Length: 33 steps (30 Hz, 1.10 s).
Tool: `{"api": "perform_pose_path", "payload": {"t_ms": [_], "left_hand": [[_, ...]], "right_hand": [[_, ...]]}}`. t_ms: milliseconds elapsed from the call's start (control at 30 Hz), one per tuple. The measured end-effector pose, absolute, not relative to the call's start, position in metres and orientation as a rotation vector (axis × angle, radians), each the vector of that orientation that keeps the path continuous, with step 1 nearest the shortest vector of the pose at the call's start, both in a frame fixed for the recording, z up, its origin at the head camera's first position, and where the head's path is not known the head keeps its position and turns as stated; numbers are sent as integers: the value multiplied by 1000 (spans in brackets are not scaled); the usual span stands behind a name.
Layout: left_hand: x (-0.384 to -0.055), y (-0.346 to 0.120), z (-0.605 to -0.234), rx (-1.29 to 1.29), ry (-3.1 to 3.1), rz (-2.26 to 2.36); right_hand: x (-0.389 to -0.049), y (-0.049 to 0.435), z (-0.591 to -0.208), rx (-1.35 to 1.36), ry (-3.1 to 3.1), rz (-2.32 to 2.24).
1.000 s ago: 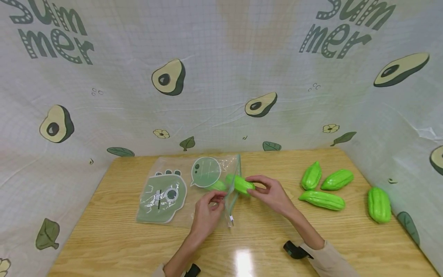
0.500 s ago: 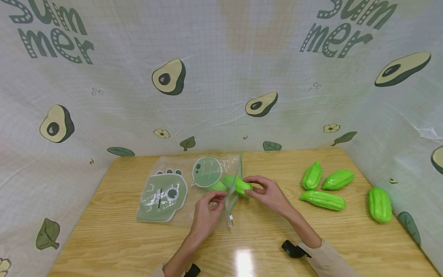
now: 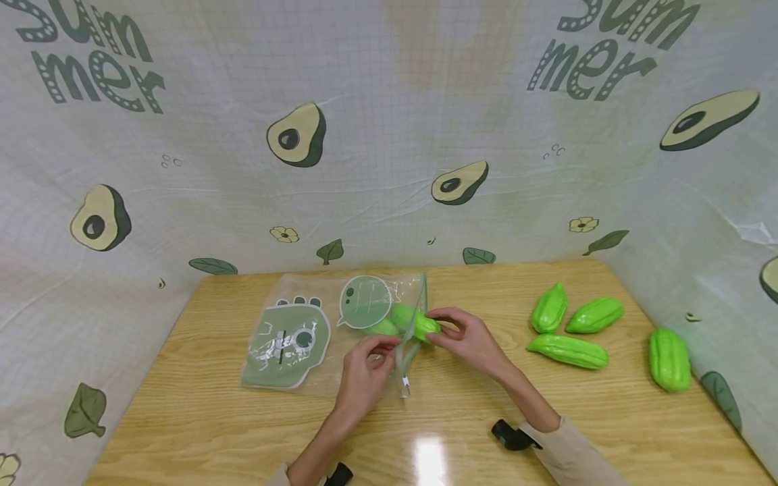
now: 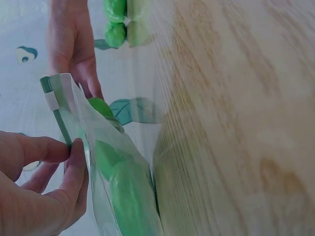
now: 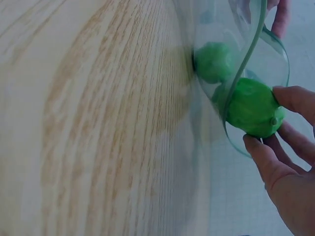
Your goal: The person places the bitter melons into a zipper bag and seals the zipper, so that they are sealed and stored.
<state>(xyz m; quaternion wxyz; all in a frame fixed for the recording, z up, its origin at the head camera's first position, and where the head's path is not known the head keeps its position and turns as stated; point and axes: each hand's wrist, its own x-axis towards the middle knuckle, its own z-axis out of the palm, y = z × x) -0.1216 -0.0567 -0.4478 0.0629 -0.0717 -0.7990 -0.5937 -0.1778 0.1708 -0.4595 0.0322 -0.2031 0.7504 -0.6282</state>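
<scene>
A clear zip bag (image 3: 340, 364) with green cartoon prints lies on the table, its mouth facing right. My left hand (image 3: 362, 374) pinches the near side of the bag's mouth by its green zip edge (image 4: 61, 125), beside the white slider. My right hand (image 3: 468, 341) holds a bright green ribbed gourd (image 5: 253, 108) by its outer end between thumb and fingers. That gourd is partway through the mouth, its far end inside the bag. Another green gourd (image 4: 129, 196) rests inside, seen through the plastic.
Three green gourds lie grouped on the right of the wooden table (image 3: 200, 432): one upper left (image 3: 549, 309), one upper right (image 3: 594, 315), one below (image 3: 568, 351). A further gourd (image 3: 669, 360) lies by the right edge. A printed cloth (image 3: 365, 223) hangs behind and at the sides.
My right hand has moved slightly left, pushing the gourd a little deeper into the bag. The left hand has stayed in place on the zip edge.
</scene>
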Motion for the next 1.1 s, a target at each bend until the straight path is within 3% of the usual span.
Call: {"api": "perform_pose_path", "payload": {"t_ms": [1100], "left_hand": [[-119, -56, -446, -280, -2401, -1818]], "right_hand": [[-187, 158, -461, -606, 2352, -1833]]}}
